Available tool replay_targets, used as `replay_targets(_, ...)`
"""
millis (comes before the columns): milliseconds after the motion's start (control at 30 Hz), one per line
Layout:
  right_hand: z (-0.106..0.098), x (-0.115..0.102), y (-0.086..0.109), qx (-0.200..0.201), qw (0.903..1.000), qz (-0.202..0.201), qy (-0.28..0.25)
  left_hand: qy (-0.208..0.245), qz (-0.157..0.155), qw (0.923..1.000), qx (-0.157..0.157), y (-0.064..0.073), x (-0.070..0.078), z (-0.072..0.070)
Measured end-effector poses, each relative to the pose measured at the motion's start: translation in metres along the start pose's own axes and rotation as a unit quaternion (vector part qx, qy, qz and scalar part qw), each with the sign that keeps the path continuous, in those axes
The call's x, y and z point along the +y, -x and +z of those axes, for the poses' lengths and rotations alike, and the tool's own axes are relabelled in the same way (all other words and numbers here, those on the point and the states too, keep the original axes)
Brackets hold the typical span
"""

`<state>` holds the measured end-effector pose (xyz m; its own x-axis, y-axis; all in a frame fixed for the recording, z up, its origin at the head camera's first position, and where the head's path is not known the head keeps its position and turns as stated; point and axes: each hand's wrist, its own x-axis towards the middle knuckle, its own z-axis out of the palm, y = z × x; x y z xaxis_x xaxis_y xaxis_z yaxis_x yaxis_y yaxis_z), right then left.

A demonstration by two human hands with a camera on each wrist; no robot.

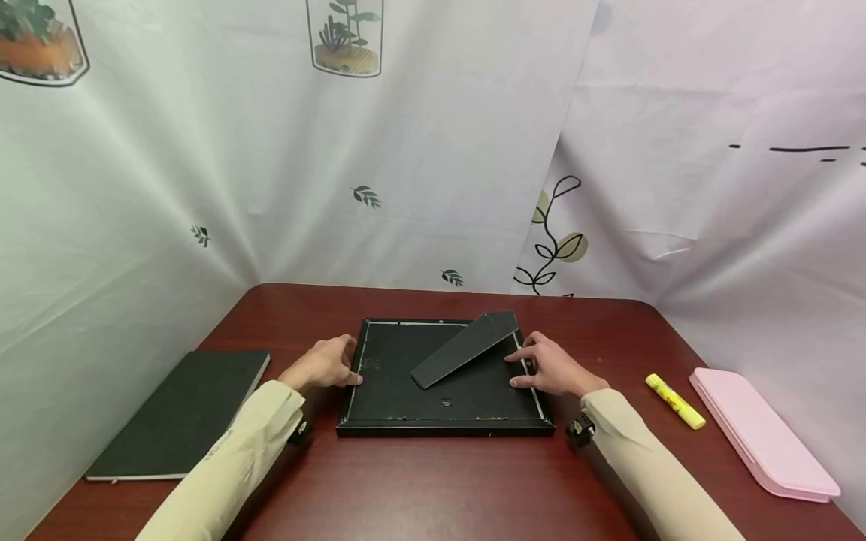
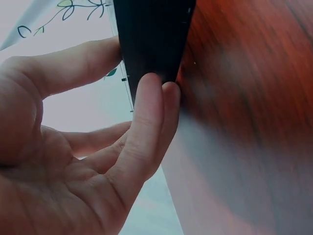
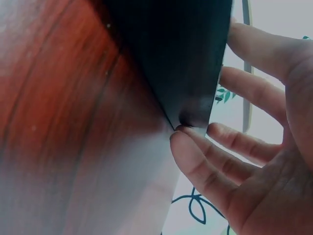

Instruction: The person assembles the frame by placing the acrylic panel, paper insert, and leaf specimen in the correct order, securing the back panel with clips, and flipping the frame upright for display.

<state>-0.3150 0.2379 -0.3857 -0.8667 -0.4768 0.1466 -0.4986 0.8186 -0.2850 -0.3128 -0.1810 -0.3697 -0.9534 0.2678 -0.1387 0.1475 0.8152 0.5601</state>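
A black picture frame [image 1: 392,398] lies back side up on the table, its easel stand [image 1: 467,349] slanting across the backing board. At the left edge my left hand [image 1: 327,362] grips the frame, thumb on top. The left wrist view has the fingers [image 2: 148,103] against the outer side of the frame [image 2: 154,39]. My right hand [image 1: 551,366] holds the opposite edge, with thumb and a finger over the top. Lower fingers [image 3: 188,152] meet the frame's side [image 3: 176,58] near the tabletop in the right wrist view.
A dark green notebook [image 1: 183,413] lies left of the frame. On the right are a yellow highlighter [image 1: 675,402] and a pink case [image 1: 764,432]. Printed white cloth [image 1: 433,150] hangs around the reddish-brown table [image 1: 433,488].
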Motion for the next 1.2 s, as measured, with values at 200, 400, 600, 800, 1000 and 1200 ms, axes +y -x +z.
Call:
replay_targets(200,0.003,-0.003,-0.002,-0.025,0.9996,0.014,-0.006,-0.033,0.028,0.9990,-0.012,-0.003,0.003,0.002)
replay_targets(400,0.004,-0.004,-0.006,-0.048,0.9973,0.048,-0.028,-0.038,0.038,0.9979,-0.036,-0.005,0.000,0.000)
replay_targets(600,0.006,-0.012,-0.008,-0.053,0.9979,0.036,0.010,-0.026,0.055,0.9972,-0.044,-0.007,-0.003,-0.006)
replay_targets(800,0.006,-0.017,-0.001,-0.070,0.9967,0.029,0.028,-0.088,0.080,0.9921,-0.040,-0.005,0.002,-0.005)
replay_targets(1000,-0.006,-0.029,0.004,-0.147,0.9877,0.053,-0.013,-0.118,0.073,0.9899,-0.029,-0.005,0.007,-0.005)
replay_targets(1200,-0.012,-0.034,0.010,-0.183,0.9805,0.070,-0.015,-0.119,0.073,0.9897,-0.030,-0.005,0.009,-0.005)
